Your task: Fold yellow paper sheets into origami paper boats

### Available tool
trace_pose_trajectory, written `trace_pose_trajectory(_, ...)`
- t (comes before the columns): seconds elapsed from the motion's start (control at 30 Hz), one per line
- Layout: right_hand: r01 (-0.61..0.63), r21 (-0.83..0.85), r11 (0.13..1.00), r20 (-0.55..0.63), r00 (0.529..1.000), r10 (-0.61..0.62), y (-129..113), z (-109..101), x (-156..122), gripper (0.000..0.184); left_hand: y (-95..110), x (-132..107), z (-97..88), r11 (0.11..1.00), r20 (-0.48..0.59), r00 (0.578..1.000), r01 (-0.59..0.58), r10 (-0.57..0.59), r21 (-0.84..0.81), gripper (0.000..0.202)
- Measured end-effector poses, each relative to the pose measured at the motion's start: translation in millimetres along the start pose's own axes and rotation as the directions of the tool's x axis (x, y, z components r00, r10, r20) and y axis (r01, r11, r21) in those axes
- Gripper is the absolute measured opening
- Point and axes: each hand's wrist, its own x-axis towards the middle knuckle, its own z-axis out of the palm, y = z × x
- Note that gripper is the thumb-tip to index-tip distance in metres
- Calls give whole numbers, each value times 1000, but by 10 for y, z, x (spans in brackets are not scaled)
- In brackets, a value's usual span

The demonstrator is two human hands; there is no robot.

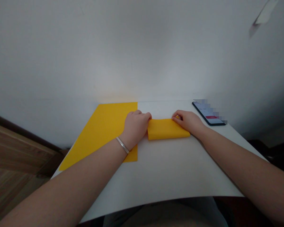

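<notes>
A folded yellow sheet (167,129), which looks like paper or thin felt, is on the white table between my hands, its rounded fold facing me. My left hand (136,126) is closed on its upper left corner. My right hand (189,121) pinches the far edge near the upper right corner, thumb and fingers together. Under my left wrist, which wears a silver bangle (122,145), lies a larger flat yellow sheet (104,126), partly covered by my forearm.
A phone (209,115) with a lit screen lies at the table's back right. The white table (170,176) meets a pale wall (142,56) behind. Wooden furniture (11,151) stands at the left, and a torn patch (266,12) marks the wall's upper right.
</notes>
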Motion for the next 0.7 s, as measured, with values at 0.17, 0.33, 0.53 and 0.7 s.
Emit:
trace_pose_trajectory(0.17,31,-17,999,-10,999,-31,14,14,7,19,-16,3,14,994,1,994,-112,112,19,20)
trace_pose_trajectory(0.33,43,-25,999,-6,999,-43,27,11,15,19,-45,9,66,986,34,986,-165,164,25,21)
trace_pose_trajectory(0.53,104,16,994,-38,994,-103,73,34,39,16,-74,28,79,980,74,977,-201,199,11,21)
trace_pose_trajectory(0.7,209,105,972,-146,970,-193,122,61,83,14,-80,56,33,980,154,967,-196,201,-44,23)
